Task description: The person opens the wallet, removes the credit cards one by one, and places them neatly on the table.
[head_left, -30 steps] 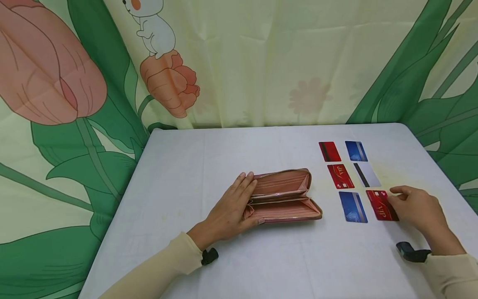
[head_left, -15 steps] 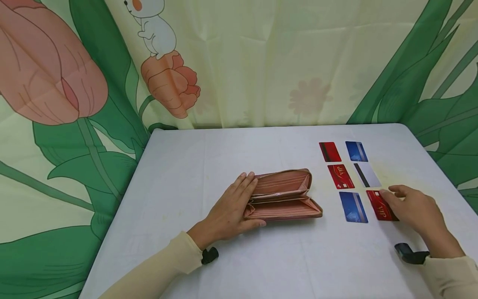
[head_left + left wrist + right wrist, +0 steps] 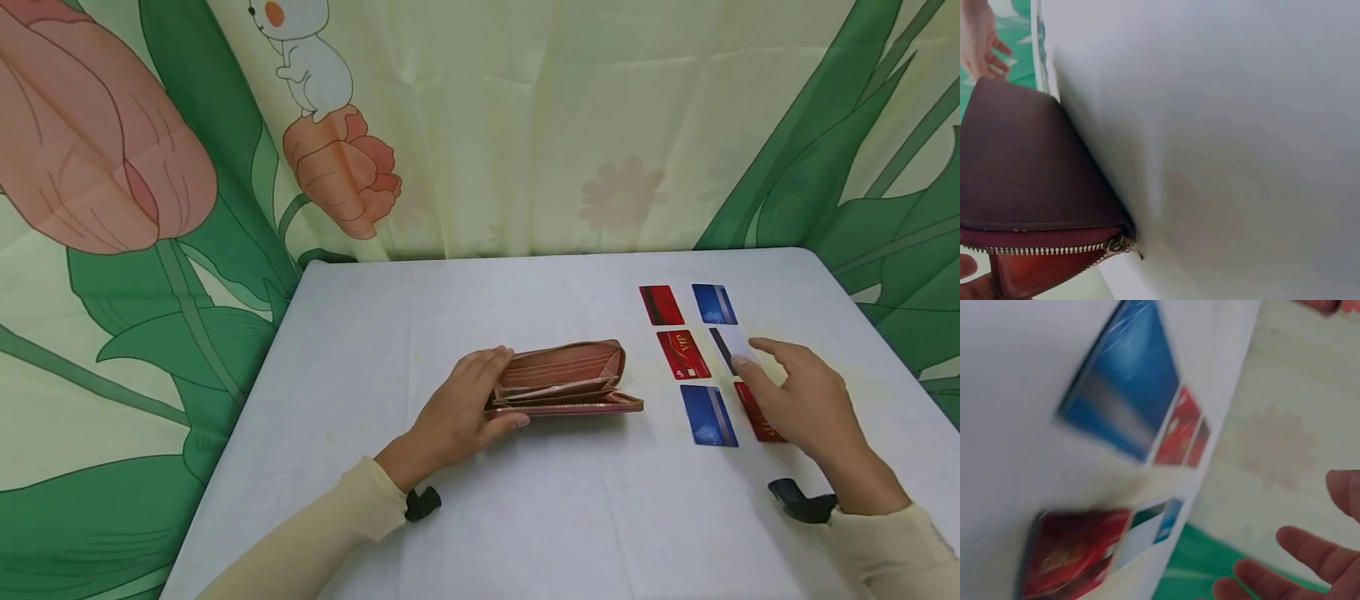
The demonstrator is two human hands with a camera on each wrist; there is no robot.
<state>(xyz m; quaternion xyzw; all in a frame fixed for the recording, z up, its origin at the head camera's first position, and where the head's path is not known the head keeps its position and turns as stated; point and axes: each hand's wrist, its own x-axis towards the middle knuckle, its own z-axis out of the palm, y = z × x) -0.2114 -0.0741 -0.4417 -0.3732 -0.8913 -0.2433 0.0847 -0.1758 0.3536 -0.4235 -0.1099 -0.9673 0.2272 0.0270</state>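
Note:
My left hand (image 3: 453, 417) grips the left end of a pink zip-around wallet (image 3: 564, 371), thumb in front and fingers behind. The wallet stands unzipped, with its card slots showing. In the left wrist view its dark outer side (image 3: 1029, 162) and zip are close up. My right hand (image 3: 810, 404) hovers with nothing in it, fingers apart in the right wrist view. Its fingertips are over the white card (image 3: 738, 340), and it partly covers a red VIP card (image 3: 756, 417). Whether the fingertips touch the white card I cannot tell.
More cards lie flat in two columns: a near blue card (image 3: 708, 415), another red VIP card (image 3: 682, 354), a striped red card (image 3: 662, 305) and a far blue card (image 3: 715, 304). A white-covered table (image 3: 360, 333) bears everything; a printed curtain (image 3: 487, 125) hangs behind it.
My right hand has moved forward and left, from the near red VIP card to the white card. The wallet's front side has tilted up, narrowing its opening, and the left fingers have bent more.

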